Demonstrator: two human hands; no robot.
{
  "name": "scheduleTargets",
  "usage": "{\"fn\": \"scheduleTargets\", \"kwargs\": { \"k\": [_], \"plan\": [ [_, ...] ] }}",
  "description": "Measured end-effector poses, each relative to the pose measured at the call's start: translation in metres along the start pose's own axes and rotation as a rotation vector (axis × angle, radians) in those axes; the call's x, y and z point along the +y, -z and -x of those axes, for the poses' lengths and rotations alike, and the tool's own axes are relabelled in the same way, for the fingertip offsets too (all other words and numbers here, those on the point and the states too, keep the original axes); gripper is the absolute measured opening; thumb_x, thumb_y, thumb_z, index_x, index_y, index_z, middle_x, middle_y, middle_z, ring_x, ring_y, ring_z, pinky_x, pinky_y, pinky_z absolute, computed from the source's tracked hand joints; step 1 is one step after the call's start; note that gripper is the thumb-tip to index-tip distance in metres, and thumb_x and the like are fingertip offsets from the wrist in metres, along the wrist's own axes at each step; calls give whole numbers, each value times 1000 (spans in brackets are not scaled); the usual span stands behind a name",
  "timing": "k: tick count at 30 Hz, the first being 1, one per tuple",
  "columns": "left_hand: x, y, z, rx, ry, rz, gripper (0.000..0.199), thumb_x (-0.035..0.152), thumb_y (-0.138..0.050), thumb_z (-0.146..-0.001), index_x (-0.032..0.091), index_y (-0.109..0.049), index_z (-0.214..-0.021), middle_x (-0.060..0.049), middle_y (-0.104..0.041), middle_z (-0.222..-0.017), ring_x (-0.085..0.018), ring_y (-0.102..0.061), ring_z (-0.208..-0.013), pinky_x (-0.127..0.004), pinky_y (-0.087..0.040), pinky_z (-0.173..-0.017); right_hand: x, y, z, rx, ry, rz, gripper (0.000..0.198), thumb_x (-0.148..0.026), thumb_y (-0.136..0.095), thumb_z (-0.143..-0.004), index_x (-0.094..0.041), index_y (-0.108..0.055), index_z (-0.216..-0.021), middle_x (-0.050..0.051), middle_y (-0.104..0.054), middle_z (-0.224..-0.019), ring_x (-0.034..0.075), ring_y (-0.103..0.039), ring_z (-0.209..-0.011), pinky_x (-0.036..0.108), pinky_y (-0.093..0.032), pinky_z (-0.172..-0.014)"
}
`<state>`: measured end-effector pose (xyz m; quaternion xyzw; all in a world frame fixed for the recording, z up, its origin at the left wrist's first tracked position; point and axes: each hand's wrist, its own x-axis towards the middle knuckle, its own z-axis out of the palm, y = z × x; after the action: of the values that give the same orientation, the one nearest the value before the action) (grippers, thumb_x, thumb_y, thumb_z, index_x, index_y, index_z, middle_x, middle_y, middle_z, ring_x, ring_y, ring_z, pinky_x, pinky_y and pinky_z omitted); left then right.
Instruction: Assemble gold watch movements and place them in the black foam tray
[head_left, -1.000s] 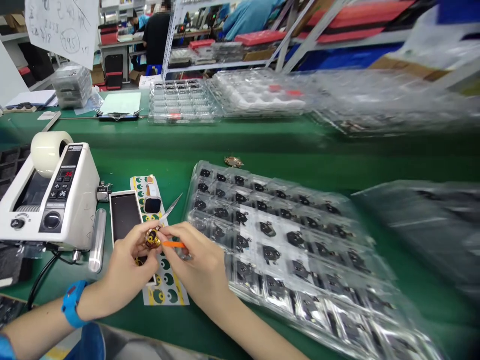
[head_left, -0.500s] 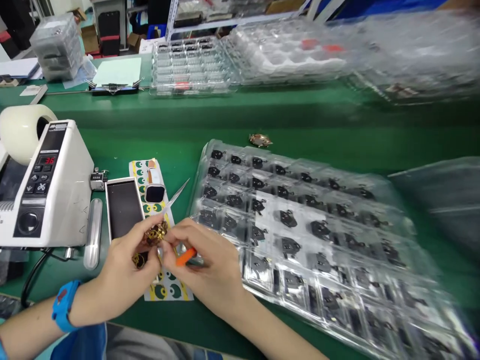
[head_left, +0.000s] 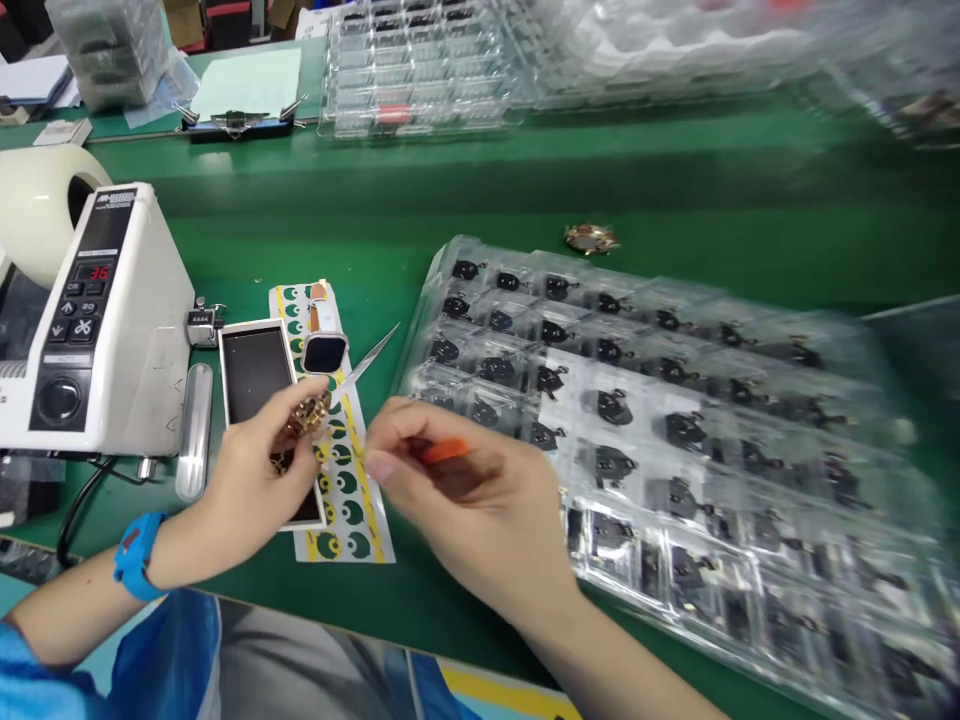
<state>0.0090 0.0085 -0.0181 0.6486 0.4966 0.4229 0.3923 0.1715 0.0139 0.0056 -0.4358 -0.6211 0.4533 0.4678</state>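
Observation:
My left hand [head_left: 244, 465] is closed around a small gold-coloured metal part [head_left: 309, 412], perhaps a watch case, held above a black-lined white tray [head_left: 259, 370]. To its right, my right hand [head_left: 465, 500] has thumb and forefinger pinched together. An orange stick-like piece [head_left: 445, 450], maybe a tool handle, is held inside its curled fingers; the rest of it is hidden. Whether anything tiny sits between those fingertips I cannot make out. Beyond the hands lie a smartwatch [head_left: 325, 350] and a pointed silver tool [head_left: 375, 352], on and beside a green-and-yellow sticker sheet [head_left: 346, 515].
A white tape dispenser [head_left: 112, 330] stands at left, a clear flat bar [head_left: 195, 430] beside it. At right, clear blister trays [head_left: 615, 405] hold several black parts. Another gold-coloured part [head_left: 590, 238] lies behind them. A clipboard [head_left: 244, 90] and more trays [head_left: 420, 80] line the back.
My right hand has drawn away to the right from the gold-coloured part, carrying the orange piece. My left hand still holds the part. The whole view has tilted downward.

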Motion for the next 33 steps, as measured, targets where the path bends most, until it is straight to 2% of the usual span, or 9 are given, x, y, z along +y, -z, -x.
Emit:
{"fn": "scheduleTargets", "kwargs": {
  "k": [3,6,10,18,22,25,28,30,33],
  "plan": [
    [4,7,-6,128,25,205,40,4,-53,-83,18,-58,-120,-7,-71,-115,-19,-68,-107,-27,-59,-89,1,2,3,4,100,105,16,-12,-53,-83,-21,-53,-71,-4,-50,-58,10,-42,-50,23,-32,-45],
    [9,16,-12,274,-44,285,38,4,-59,-81,18,-58,-116,-6,-71,-114,-21,-68,-109,-30,-58,-92,13,-5,7,-178,282,395,17,-9,-47,-86,-19,-57,-75,0,-58,-65,12,-51,-55,24,-36,-49],
    [8,20,-15,303,-45,270,38,5,-62,-80,18,-59,-116,-7,-69,-116,-22,-68,-110,-33,-58,-94,34,-19,12,-263,486,789,21,-5,-44,-84,-14,-62,-78,6,-65,-73,19,-59,-65,29,-40,-53],
    [1,22,-16,309,-36,257,39,10,-65,-78,15,-59,-116,-9,-70,-115,-23,-68,-108,-36,-57,-96,33,-28,17,-180,569,838,21,-12,-49,-90,-16,-59,-73,3,-62,-68,16,-57,-62,26,-41,-57],
    [2,23,-16,334,-31,266,39,12,-68,-77,14,-60,-116,-11,-70,-114,-24,-68,-108,-36,-57,-96,18,10,-1,-58,523,927,26,-15,-44,-94,-16,-64,-79,4,-63,-71,15,-58,-64,25,-40,-58],
    [4,24,-15,330,4,329,40,15,-70,-76,13,-60,-114,-11,-72,-110,-25,-69,-106,-38,-57,-96,10,66,-28,11,293,1177,24,-13,-47,-88,-17,-69,-94,7,-68,-87,19,-63,-76,27,-36,-56],
    [6,25,-12,321,-6,341,40,17,-70,-77,13,-60,-115,-12,-72,-112,-25,-69,-107,-38,-57,-96,12,119,-50,-170,53,1376,20,-15,-52,-86,-16,-72,-87,8,-69,-88,22,-64,-74,28,-33,-53],
    [7,26,-10,327,-8,304,41,17,-69,-77,13,-59,-117,-12,-72,-113,-26,-69,-108,-37,-57,-96,18,140,-56,-297,30,1392,18,-12,-57,-82,-18,-74,-86,5,-70,-85,20,-64,-71,27,-33,-54],
    [5,27,-8,332,52,238,42,19,-68,-78,13,-59,-118,-13,-70,-117,-26,-68,-110,-38,-55,-98,28,151,-56,-424,57,1368,24,-10,-60,-81,-21,-74,-97,4,-70,-92,18,-65,-72,26,-37,-57]
  ]
}}
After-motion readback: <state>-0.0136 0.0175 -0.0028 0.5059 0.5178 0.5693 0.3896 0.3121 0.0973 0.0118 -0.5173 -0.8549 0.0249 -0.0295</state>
